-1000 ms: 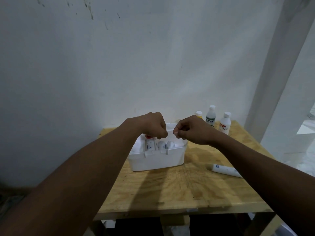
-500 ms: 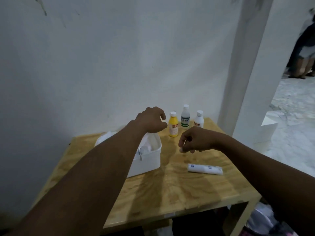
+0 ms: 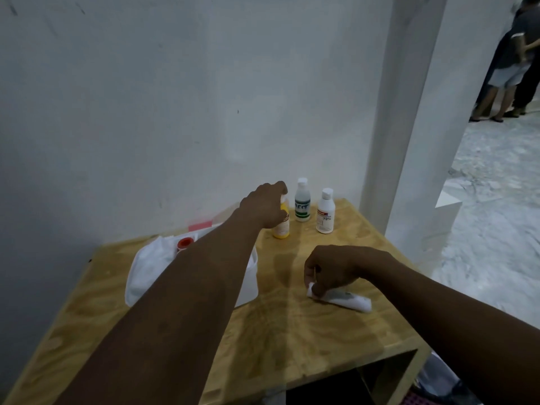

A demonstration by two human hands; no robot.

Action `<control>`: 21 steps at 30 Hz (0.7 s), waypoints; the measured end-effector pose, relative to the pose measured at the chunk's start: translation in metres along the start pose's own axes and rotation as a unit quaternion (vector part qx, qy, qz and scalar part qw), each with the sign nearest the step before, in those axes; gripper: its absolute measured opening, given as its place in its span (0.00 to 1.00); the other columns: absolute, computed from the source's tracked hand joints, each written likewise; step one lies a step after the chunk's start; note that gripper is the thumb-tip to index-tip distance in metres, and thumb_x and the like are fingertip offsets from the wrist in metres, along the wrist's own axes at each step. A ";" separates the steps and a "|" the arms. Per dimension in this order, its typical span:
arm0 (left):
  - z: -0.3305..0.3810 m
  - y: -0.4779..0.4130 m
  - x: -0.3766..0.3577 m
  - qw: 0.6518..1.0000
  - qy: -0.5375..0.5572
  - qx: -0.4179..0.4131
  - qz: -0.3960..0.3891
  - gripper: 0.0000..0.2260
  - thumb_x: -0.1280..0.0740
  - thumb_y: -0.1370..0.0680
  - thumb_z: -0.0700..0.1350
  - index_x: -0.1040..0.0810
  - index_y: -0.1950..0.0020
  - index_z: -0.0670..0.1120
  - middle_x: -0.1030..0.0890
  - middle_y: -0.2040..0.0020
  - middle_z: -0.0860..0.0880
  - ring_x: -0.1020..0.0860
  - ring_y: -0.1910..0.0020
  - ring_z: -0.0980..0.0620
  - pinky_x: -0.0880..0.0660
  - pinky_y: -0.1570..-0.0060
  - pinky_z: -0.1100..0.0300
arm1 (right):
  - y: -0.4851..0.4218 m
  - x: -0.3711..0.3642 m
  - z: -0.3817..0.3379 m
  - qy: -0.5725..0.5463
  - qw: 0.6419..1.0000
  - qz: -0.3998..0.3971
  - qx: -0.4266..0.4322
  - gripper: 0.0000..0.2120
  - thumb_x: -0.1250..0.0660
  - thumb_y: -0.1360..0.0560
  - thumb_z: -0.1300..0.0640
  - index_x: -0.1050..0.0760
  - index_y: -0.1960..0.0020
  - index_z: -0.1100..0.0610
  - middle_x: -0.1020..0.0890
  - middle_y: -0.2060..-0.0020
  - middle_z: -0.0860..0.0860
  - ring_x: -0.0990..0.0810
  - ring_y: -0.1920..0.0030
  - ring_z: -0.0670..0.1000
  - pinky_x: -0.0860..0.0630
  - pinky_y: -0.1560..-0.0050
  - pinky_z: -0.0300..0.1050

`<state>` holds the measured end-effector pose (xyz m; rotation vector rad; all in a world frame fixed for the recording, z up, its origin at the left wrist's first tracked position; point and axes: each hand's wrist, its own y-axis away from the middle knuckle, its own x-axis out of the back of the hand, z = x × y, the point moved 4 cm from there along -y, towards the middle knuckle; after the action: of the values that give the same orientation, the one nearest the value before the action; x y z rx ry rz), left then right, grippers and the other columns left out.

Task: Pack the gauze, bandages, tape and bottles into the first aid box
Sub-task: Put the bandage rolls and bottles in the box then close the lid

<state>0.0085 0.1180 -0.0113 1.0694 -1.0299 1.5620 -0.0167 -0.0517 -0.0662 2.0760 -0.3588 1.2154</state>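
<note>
The white first aid box point(image 3: 248, 287) stands open on the wooden table point(image 3: 277, 340), mostly hidden behind my left forearm; a red-capped item point(image 3: 184, 243) shows inside it. My left hand point(image 3: 264, 207) is wrapped around the yellow bottle point(image 3: 282, 228) at the table's back. Beside it stand a clear bottle with a green label point(image 3: 302, 203) and a white bottle marked 70% point(image 3: 325, 211). My right hand point(image 3: 330, 268) pinches the capped end of a white tube point(image 3: 347, 301) lying on the table.
A white wall runs behind the table and a white pillar point(image 3: 400, 112) rises at its back right corner. People stand far off at the upper right point(image 3: 511, 59). The table's right and front edges drop to a concrete floor.
Both hands left the box. My left hand reached back to the yellow bottle and closed on it. My right hand dropped onto the white tube. The view swung right.
</note>
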 end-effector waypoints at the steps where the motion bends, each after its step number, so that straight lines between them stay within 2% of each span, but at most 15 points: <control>1: -0.001 -0.001 0.001 1.000 -0.003 0.001 0.017 0.19 0.30 0.26 0.45 0.28 0.35 0.52 0.24 0.40 0.45 0.24 0.47 0.44 0.27 0.54 0.53 | -0.001 0.004 -0.001 -0.004 1.000 0.025 0.012 0.11 0.27 0.30 0.51 0.17 0.49 0.52 0.21 0.58 0.45 0.21 0.54 0.50 0.21 0.54 0.47; 4: -0.004 0.000 0.006 0.999 -0.007 -0.001 0.032 0.13 0.29 0.26 0.47 0.26 0.43 0.50 0.22 0.46 0.46 0.22 0.51 0.44 0.29 0.59 0.54 | -0.002 0.019 -0.007 -0.035 0.991 0.116 0.056 0.11 0.31 0.26 0.53 0.17 0.47 0.55 0.20 0.59 0.44 0.23 0.59 0.43 0.27 0.60 0.36; 7: -0.012 0.004 0.016 0.999 -0.005 -0.002 0.042 0.14 0.29 0.26 0.51 0.27 0.44 0.50 0.23 0.49 0.47 0.22 0.52 0.45 0.26 0.58 0.54 | -0.003 0.039 -0.014 -0.082 0.970 0.211 0.093 0.10 0.31 0.26 0.54 0.17 0.49 0.57 0.19 0.61 0.46 0.24 0.63 0.43 0.27 0.61 0.37; 12: -0.026 0.018 0.064 0.994 0.067 -0.011 0.089 0.13 0.28 0.29 0.52 0.25 0.50 0.49 0.20 0.53 0.46 0.21 0.55 0.45 0.24 0.59 0.53 | 0.007 0.076 -0.035 -0.171 0.908 0.360 0.124 0.08 0.29 0.29 0.54 0.19 0.52 0.55 0.19 0.64 0.48 0.24 0.66 0.42 0.30 0.63 0.36; 15: -0.037 0.033 0.101 0.989 0.093 -0.010 0.112 0.11 0.28 0.31 0.51 0.24 0.52 0.49 0.20 0.56 0.48 0.21 0.58 0.48 0.23 0.61 0.55 | 0.017 0.094 -0.060 -0.189 0.868 0.432 0.152 0.06 0.30 0.30 0.54 0.20 0.54 0.54 0.19 0.64 0.44 0.23 0.66 0.41 0.30 0.64 0.35; 18: -0.051 0.052 0.131 0.985 0.117 0.010 0.129 0.11 0.27 0.30 0.49 0.22 0.52 0.47 0.18 0.58 0.48 0.18 0.63 0.51 0.21 0.66 0.58 | 0.023 0.101 -0.086 -0.228 0.843 0.452 0.183 0.04 0.31 0.29 0.56 0.20 0.55 0.54 0.19 0.64 0.43 0.21 0.63 0.44 0.25 0.61 0.39; 20: -0.060 0.066 0.139 0.984 0.134 0.030 0.114 0.11 0.27 0.29 0.47 0.22 0.50 0.45 0.17 0.60 0.46 0.16 0.66 0.51 0.19 0.69 0.60 | 0.021 0.097 -0.100 -0.222 0.848 0.438 0.201 0.04 0.31 0.29 0.56 0.21 0.54 0.55 0.19 0.63 0.44 0.21 0.62 0.46 0.25 0.61 0.39; 21: -0.065 0.072 0.140 0.984 0.139 0.038 0.101 0.11 0.27 0.29 0.46 0.22 0.49 0.45 0.16 0.60 0.45 0.15 0.66 0.49 0.17 0.66 0.58 | 0.019 0.092 -0.106 -0.210 0.854 0.429 0.207 0.05 0.30 0.29 0.56 0.21 0.54 0.55 0.19 0.62 0.45 0.22 0.63 0.46 0.26 0.61 0.38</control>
<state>-0.0958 0.1985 0.0963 0.7858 -0.9124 1.8675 -0.0484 0.0168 0.0540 2.6672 -1.4662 1.3761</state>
